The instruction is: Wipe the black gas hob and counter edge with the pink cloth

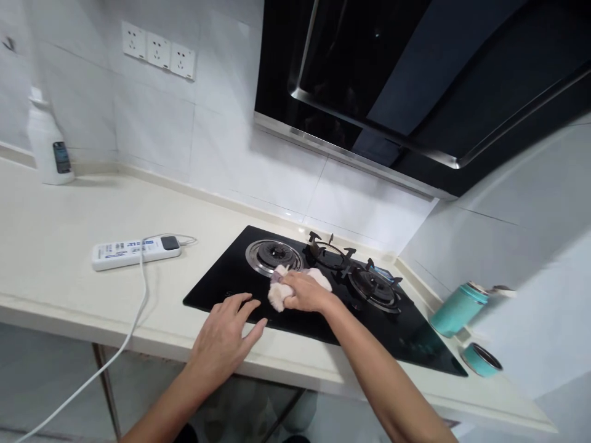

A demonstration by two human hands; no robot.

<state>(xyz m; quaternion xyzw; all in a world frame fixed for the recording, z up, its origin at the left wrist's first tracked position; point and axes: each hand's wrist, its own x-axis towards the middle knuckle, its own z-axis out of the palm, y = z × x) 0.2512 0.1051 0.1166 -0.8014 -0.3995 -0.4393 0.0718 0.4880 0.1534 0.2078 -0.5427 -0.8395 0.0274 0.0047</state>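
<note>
A black glass gas hob (pixel 397 338) is set in the pale counter. My right hand (pixel 307 291) is closed round a pinkish-white cloth (pixel 279 294), pressed on the glass just in front of the left burner (pixel 275 253). Over the hob's front left edge is my left hand (pixel 226 332), its fingers spread and holding nothing. Two black pan supports (pixel 330 252) are at the hob's back and right; one surrounds the right burner (pixel 376 288). None stands round the left burner.
A white power strip (pixel 137 251) with a trailing cable lies on the counter (pixel 60 215) to the left, a white bottle (pixel 48 144) behind it. At right are a teal canister (pixel 459 309) and a small teal container (pixel 481 359). The range hood (pixel 369 92) hangs above.
</note>
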